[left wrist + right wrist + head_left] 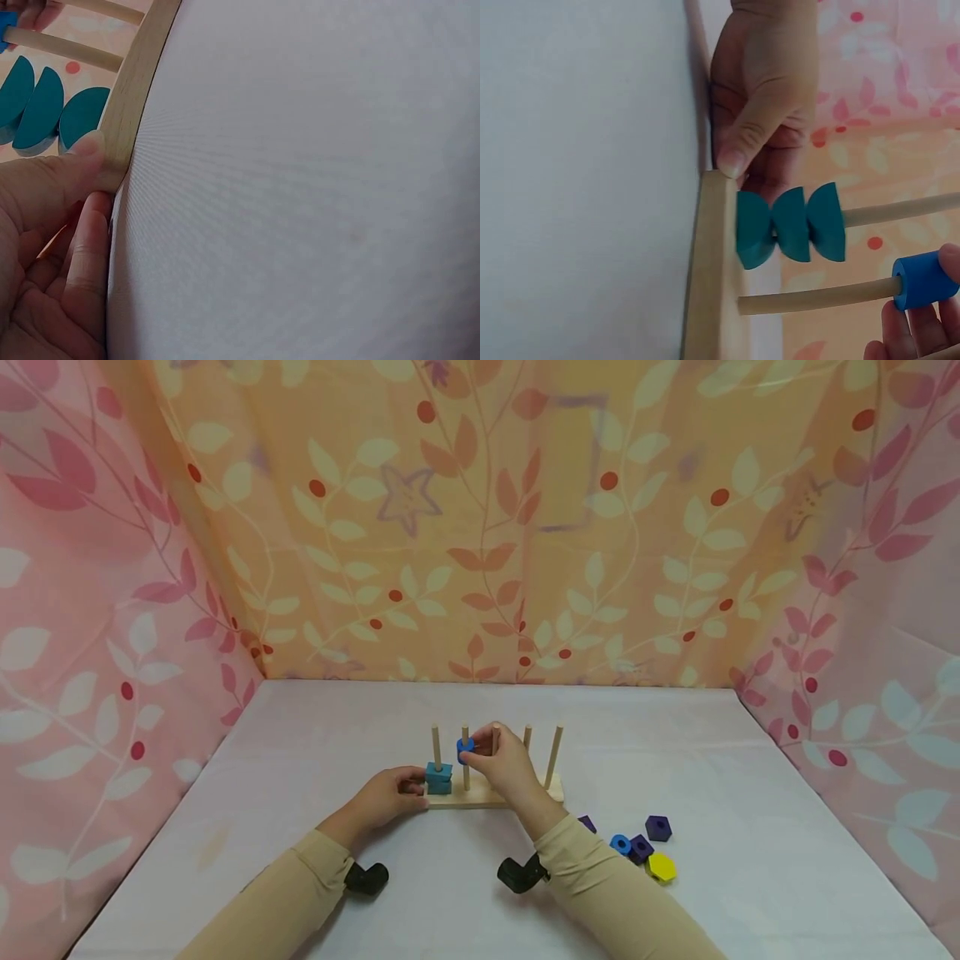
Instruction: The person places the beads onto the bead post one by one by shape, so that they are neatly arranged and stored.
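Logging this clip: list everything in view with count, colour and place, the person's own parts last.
Pale wooden stand: one, tan, on the table
Upright wooden pegs: five, tan, along the stand
Teal half-round blocks: three, teal, on the leftmost peg
Blue rounded block: one, blue, partway up the second peg
Loose purple angular blocks: at least three, purple, right of the stand
Loose blue block: one, blue, among them
Yellow six-sided block: one, yellow, nearest edge of that group
Table: one, white
Leaf-patterned curtains: orange behind, pink at sides
Black wrist devices: two, black
Sleeves: two, beige
Left grip: one, holding the stand's left end
Right grip: one, pinching the peg-threaded blue block
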Tool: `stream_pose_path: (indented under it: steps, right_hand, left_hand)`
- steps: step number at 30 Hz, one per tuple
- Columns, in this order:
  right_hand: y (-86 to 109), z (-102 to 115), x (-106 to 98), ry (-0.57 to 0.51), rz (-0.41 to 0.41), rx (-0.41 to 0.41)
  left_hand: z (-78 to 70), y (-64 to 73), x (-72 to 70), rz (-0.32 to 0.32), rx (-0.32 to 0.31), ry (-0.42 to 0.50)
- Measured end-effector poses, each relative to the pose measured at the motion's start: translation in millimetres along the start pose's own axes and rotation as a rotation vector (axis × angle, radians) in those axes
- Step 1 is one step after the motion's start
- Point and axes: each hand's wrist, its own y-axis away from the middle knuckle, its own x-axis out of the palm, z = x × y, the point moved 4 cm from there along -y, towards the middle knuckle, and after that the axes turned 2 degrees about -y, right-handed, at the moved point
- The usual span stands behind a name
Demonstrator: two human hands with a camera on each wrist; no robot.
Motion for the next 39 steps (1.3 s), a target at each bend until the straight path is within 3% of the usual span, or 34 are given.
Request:
stream_pose_path:
  steps: [23,36,39]
  right_hand:
    - [4.2,-43,12,0.052,0.042,0.068]
    - [9.7,-36,7,0.056,0.064,0.073]
    - [12.7,-31,2,0.071,0.055,0.037]
  left_hand:
    - [0.7,-0.7,-0.7,-0.01,-0.003,0.015]
    - [-1.9,0.7,-0.7,-0.004,0.009,0.02]
    - [-2.5,1.1,0.2,0.002,0.013,0.025]
